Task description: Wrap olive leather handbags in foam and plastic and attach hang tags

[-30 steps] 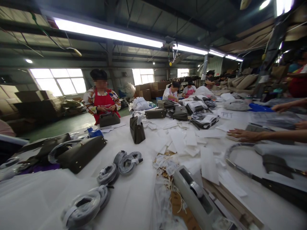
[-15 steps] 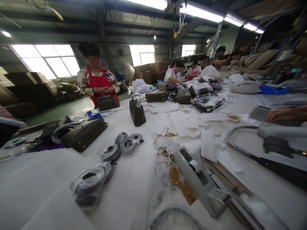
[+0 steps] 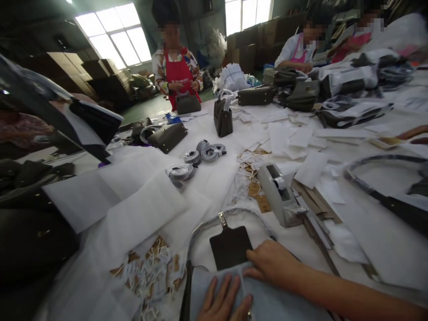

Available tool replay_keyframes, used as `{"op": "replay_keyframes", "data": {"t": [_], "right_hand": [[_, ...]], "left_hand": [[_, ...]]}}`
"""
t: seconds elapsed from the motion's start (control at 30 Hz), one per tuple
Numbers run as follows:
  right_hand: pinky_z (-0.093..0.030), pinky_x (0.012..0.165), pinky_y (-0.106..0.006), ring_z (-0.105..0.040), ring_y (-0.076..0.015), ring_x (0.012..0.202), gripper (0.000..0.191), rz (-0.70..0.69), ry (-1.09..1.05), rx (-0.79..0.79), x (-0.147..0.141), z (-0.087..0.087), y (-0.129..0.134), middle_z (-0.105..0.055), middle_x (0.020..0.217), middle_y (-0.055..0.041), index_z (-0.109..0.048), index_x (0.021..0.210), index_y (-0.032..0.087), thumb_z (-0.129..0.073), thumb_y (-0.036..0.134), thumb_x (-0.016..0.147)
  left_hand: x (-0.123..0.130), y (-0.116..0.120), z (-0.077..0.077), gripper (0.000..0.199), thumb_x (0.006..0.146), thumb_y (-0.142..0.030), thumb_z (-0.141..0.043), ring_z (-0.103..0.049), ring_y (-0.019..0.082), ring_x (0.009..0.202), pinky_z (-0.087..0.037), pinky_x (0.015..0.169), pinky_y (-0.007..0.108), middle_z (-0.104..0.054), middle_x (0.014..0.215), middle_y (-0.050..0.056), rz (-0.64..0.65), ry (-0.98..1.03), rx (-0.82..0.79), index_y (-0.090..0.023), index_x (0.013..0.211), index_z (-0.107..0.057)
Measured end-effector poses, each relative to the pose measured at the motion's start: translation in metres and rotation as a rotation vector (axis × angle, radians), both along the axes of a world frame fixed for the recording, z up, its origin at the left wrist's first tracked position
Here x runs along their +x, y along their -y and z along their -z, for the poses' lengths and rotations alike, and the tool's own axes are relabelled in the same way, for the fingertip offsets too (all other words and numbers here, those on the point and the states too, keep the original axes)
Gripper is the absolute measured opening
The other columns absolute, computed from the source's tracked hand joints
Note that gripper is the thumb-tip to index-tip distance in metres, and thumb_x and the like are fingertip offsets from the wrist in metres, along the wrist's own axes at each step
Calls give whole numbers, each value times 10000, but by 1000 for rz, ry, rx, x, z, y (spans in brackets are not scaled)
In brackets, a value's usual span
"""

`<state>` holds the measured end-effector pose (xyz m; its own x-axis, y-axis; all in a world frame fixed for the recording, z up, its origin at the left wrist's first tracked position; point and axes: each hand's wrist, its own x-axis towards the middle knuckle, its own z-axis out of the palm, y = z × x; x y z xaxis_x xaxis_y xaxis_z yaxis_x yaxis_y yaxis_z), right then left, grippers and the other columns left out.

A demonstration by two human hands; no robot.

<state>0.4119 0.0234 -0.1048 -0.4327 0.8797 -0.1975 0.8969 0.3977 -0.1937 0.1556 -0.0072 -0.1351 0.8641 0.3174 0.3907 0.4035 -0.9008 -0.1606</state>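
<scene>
At the bottom centre lies a dark bag with a wrapped handle looped over its top and a pale blue-grey sheet across its front. My left hand rests on the sheet with its fingers spread. My right hand is at the sheet's upper edge, fingers curled beside a dark flat tag with a metal clip; what its fingertips pinch is too small to make out. Just beyond stands a grey tape dispenser.
White sheets and a pile of stringed tags lie to the left. Coiled straps and an upright dark bag are farther back. A person in a red apron stands across the table.
The view has swung down and left. Both my hands, the bag with the sheet and the dark tag now show at the bottom. A dark wrapped item has appeared at the upper left.
</scene>
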Motion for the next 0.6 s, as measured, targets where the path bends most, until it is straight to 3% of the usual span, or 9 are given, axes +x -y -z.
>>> {"op": "replay_keyframes", "data": {"t": [0.1,0.2,0.33,0.47,0.6], "right_hand": [[-395,572,-273,-714,-253,695,425,1,-6,18,3,-6,2,-744,756,-96,-685,877,173,-544,571,929],[-409,599,-273,-717,-252,737,435,-13,-2,29,6,-13,5,-745,785,-104,-683,903,169,-521,571,942],[-440,662,-264,-701,-223,776,323,43,-170,48,2,-34,-10,-742,809,-89,-681,912,164,-581,470,943],[-470,818,-295,-676,-240,985,290,218,-357,147,-15,-41,-52,-729,1065,-155,-653,1141,102,-545,315,977],[-516,741,-286,-708,-218,807,336,250,-447,86,-32,-34,-71,-760,853,-86,-666,1185,76,-579,294,944]], "left_hand": [[-2,2,-16,705,910,-643,-492,-373,249,1431,-252,1203,422,-396,1566,60,-19,-124,-137,-287,1505,-368],[-2,8,-30,700,940,-617,-448,-275,252,1481,-235,1208,463,-255,1629,47,-107,-198,-351,-322,1544,-251],[1,13,-38,640,963,-566,-446,-238,259,1495,-206,1213,505,-238,1635,48,-114,-202,-496,-350,1536,-260],[3,13,-40,615,970,-580,-419,-227,256,1498,-185,1218,504,-251,1632,44,-114,-196,-540,-340,1523,-301],[3,13,-38,612,967,-603,-401,-246,261,1492,-173,1219,506,-281,1621,54,-111,-183,-543,-331,1511,-335]]}}
